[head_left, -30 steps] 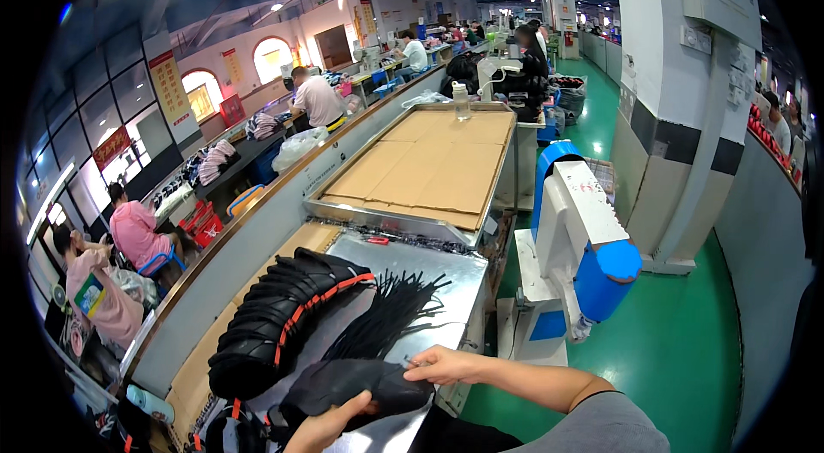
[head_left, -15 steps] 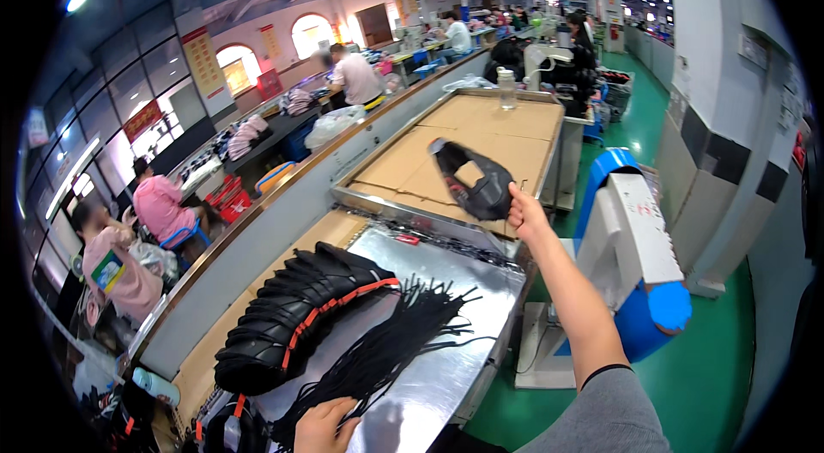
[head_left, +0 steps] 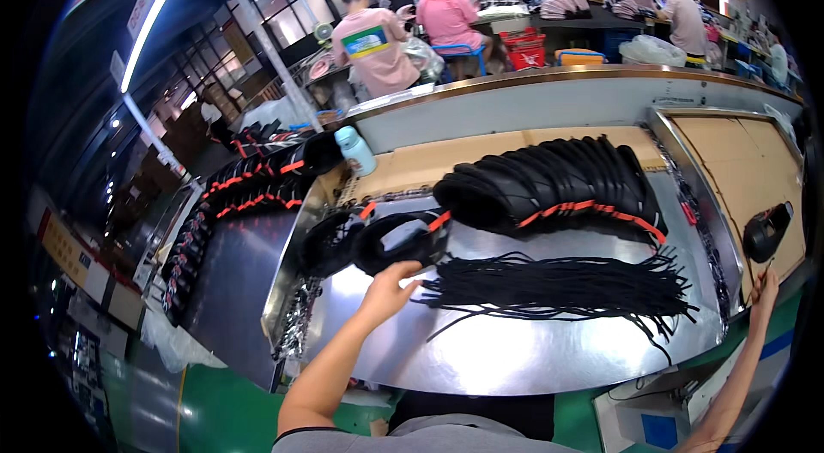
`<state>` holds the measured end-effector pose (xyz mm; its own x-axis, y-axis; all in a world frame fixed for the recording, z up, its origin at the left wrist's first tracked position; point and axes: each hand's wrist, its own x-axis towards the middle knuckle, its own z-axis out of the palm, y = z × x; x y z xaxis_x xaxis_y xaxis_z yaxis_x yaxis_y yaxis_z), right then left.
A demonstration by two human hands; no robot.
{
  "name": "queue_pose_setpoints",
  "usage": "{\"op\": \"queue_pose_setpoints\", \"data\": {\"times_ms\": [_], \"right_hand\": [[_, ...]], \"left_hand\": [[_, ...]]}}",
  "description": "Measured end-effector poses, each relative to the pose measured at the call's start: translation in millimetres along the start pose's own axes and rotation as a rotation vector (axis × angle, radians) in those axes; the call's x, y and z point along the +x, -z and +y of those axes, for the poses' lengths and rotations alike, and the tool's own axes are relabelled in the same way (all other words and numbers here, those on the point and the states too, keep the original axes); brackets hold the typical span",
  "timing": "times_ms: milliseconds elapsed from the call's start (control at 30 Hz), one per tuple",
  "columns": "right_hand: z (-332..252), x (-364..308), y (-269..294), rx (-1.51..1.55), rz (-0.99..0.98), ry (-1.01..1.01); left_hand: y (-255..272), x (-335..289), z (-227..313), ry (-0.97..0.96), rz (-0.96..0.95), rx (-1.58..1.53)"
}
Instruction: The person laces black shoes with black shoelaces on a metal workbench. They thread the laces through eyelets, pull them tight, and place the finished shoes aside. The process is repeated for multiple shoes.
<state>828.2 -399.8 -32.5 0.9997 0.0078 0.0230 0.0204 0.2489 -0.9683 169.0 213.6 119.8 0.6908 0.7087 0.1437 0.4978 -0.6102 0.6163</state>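
My left hand is at the near edge of a black shoe upper with an orange strip. Its thumb and forefinger are apart, beside the left end of a bundle of black laces on the metal tabletop. Behind the laces stands a curved row of nested black shoe uppers with orange strips. Far right, my right hand is stretched out just below a single black shoe upper on a cardboard-covered table. Its fingers look loose, with a small gap between them and the upper.
A light blue bottle stands at the back left. More black uppers with orange strips line the side table at left. A low partition runs behind, with people seated beyond it. Metal rims and chains edge the two tables.
The view has swung left. The shoe upper my right hand held in the air is now on the cardboard, apart from the fingers. My left hand has gone from the laces to the nearby upper.
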Motion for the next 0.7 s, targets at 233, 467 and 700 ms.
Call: {"op": "queue_pose_setpoints", "data": {"times_ms": [233, 467, 700], "right_hand": [[-184.5, -314.8, -163.2, -0.230, -0.549, 0.070], [-183.3, -461.1, -254.2, 0.181, -1.183, -0.465], [-87.2, -521.3, -352.7, 0.052, -1.165, -0.785]], "left_hand": [[0.7, 43.4, -115.7, 0.224, 0.596, 0.334], [-4.7, 46.8, -173.2, 0.332, 0.568, 0.076], [69.9, -35.3, -9.8, -0.284, 0.883, -0.306]]}}
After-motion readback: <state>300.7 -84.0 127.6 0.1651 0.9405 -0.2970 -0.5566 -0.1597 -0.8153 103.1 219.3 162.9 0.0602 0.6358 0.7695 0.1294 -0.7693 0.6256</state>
